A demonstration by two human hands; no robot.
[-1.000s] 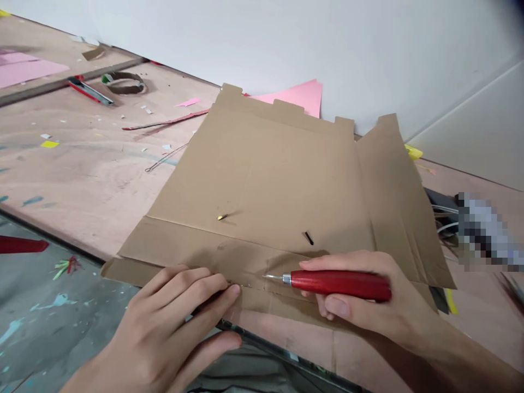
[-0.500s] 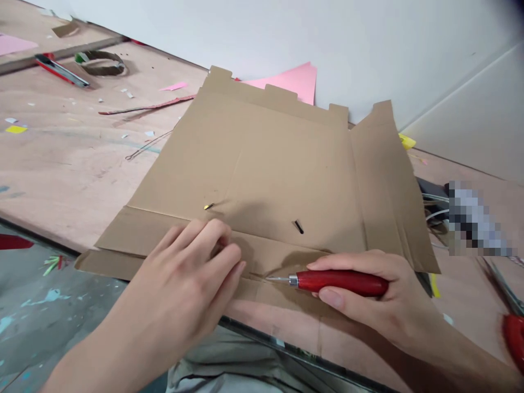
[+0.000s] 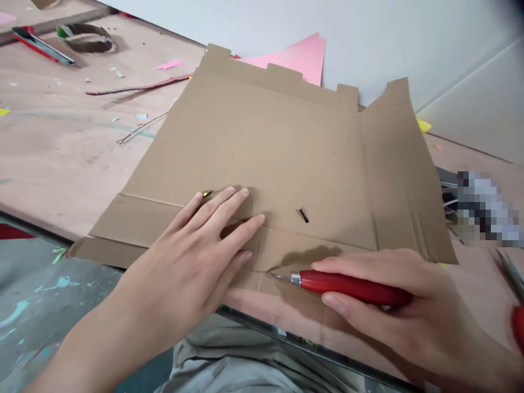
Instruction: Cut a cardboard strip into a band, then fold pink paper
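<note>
A flattened brown cardboard box (image 3: 286,147) lies creased on the table, its near flap by the front edge. My left hand (image 3: 200,251) rests on it, fingers stretched out and apart. Held in my right hand (image 3: 409,305) is an awl with a red handle (image 3: 347,286), its metal point aimed left, close to a crease in the near flap; whether the tip touches the cardboard I cannot tell. A small black piece (image 3: 303,215) lies on the cardboard between the hands. By my left fingertips sits a tiny yellow-and-black piece (image 3: 207,194), partly hidden.
On the left of the table (image 3: 61,164) lie a red utility knife (image 3: 43,46), a brown ring-shaped band (image 3: 85,39), a thin red strip (image 3: 139,87) and paper scraps. Pink paper (image 3: 286,57) shows behind the cardboard, against a white wall (image 3: 347,38). A blurred-out item (image 3: 487,210) is at right.
My left hand has uncurled from bent fingers and reached forward onto the cardboard, near the yellow-and-black piece. The awl stays in my right hand, close to the same crease. The view has shifted slightly.
</note>
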